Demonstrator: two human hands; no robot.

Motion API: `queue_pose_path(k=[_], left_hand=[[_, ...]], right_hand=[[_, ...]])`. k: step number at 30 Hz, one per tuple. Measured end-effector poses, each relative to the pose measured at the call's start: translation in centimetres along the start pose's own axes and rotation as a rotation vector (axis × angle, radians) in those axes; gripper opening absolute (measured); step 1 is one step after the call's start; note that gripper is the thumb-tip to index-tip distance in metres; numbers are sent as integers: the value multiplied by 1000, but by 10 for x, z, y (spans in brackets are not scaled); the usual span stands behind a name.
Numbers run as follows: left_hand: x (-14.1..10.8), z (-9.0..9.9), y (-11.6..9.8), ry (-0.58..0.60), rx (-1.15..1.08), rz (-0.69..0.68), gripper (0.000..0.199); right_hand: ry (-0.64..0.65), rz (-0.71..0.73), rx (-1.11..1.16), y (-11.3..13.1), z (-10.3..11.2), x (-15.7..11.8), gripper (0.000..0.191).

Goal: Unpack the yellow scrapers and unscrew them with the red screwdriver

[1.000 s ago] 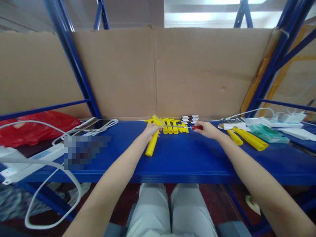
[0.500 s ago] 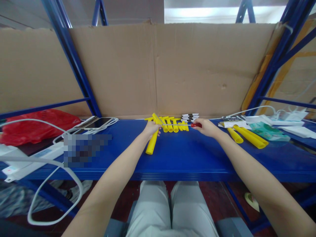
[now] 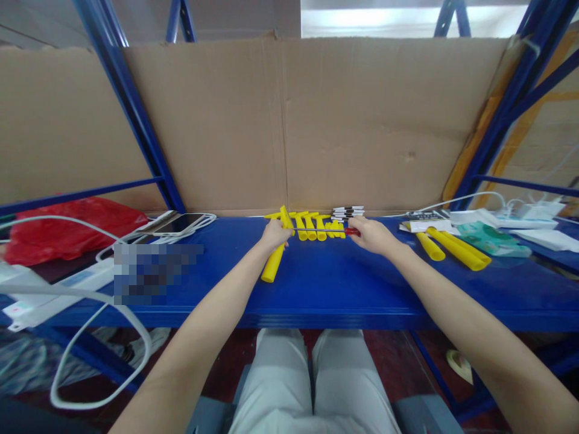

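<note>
My left hand [image 3: 273, 236] is closed around a yellow plastic tube [image 3: 273, 264], which slants with its wide open end toward me. From the right, my right hand [image 3: 373, 234] grips the red handle of a screwdriver [image 3: 322, 229]. Its long metal shaft lies level and reaches the tube at my left hand; the tip's exact contact is hidden by the fingers. Just behind the shaft, several yellow T-shaped pieces [image 3: 310, 232] lie in a row, with smaller yellow pieces [image 3: 335, 229] at their right end.
Black-and-white small boxes or strips [image 3: 347, 213] are stacked at the cardboard wall [image 3: 362, 132]. On the right lie more yellow tubes [image 3: 459, 250] and a green packet [image 3: 491, 239]. A phone [image 3: 183, 224], white cables, a power strip [image 3: 63, 292] and a red bag [image 3: 76, 226] occupy the left.
The lower end of the yellow tube has swung slightly left. My right hand has turned a little on the screwdriver handle and shifted slightly left.
</note>
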State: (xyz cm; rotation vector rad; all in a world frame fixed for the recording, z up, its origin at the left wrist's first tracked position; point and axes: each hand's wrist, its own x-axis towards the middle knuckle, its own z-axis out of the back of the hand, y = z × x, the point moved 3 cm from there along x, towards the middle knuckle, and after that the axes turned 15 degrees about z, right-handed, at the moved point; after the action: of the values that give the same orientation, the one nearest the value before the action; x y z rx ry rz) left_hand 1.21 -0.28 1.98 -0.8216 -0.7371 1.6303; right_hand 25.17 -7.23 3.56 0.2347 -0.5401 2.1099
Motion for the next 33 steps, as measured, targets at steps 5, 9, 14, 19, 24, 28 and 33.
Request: queue_pose_path(k=[5,9,14,19,24,28,33], left_hand=[[3,-1,1,-15,60,-26,3],[7,-1,2,-21,74,-45,4],[9,0,2,-42,88,-52,1],[9,0,1,-26,124,-43,11],[10,1,2,-27,138,-44,13],[9,1,3,-21,159,-29,14],[3,0,1,-3,165,-11,15]], right_hand=[[126,-86,-59,4,-3,0,27],[166,-98,-24,8,-2,0,31],[190,-46,86,11,1,2,33],[205,-27,55,8,-1,3,34],[165,-31,-10,7,-2,3,36],[133,-35,-40,7,-3,2,36],[101,-15,-63,7,-3,2,29]])
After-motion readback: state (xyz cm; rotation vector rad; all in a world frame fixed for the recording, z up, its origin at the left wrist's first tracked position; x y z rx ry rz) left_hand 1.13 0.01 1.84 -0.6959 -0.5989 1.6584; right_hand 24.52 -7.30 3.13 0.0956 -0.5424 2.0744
